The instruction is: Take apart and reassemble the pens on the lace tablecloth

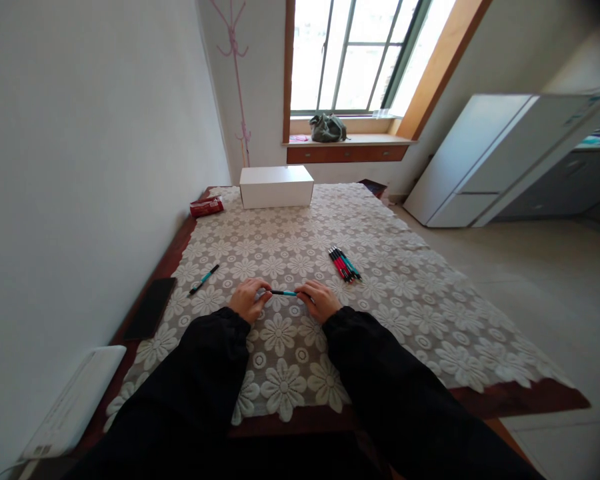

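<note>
A teal and black pen [285, 293] lies level between my two hands, just over the lace tablecloth [280, 333]. My left hand [249, 298] pinches its left end, and my right hand [320, 299] pinches the right end; the fingers hide both tips. To the left, a second teal and black pen [204, 279] rests alone on the cloth. Beyond my right hand lies a bunch of several pens [344, 264], red ones at its left and teal ones at its right, side by side.
A white box [277, 187] stands at the table's far end, with a red packet [207, 207] to its left. Along the left edge lie a dark phone [151, 309] and a white flat device [75, 402], close to the wall. A refrigerator [500, 160] stands off to the right.
</note>
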